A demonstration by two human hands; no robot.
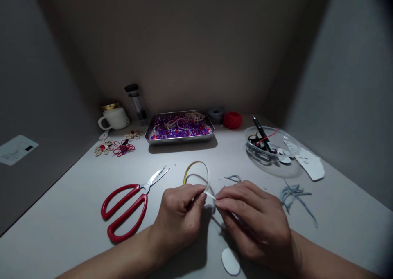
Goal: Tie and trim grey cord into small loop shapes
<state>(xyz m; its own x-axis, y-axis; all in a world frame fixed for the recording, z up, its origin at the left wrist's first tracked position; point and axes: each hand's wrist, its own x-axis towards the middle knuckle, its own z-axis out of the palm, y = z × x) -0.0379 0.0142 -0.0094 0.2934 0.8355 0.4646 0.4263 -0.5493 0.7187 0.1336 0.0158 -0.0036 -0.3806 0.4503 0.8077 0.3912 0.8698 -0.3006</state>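
A thin curled strip (208, 174), yellowish on one part and white on another, arches up in a loop above the table. My left hand (182, 211) pinches it between thumb and forefinger. Just to the right, my right hand (254, 217) has its fingertips closed on a short white length of the same strip. The fingers hide where the parts meet. Scissors with red handles (147, 187) lie to the left of my left hand, blades slightly apart. Below my right hand, a white oval piece (230, 262) rests on the table.
Behind stand a metal tray (181, 140) of purple and red beads, red yarn (232, 120), a grey spool (216, 115), a mug (115, 117) and a clear tube (137, 103). Beaded flowers (123, 148) lie left; a clear dish (285, 142) with a pen (263, 132) and blue-grey cords (294, 194) are right.
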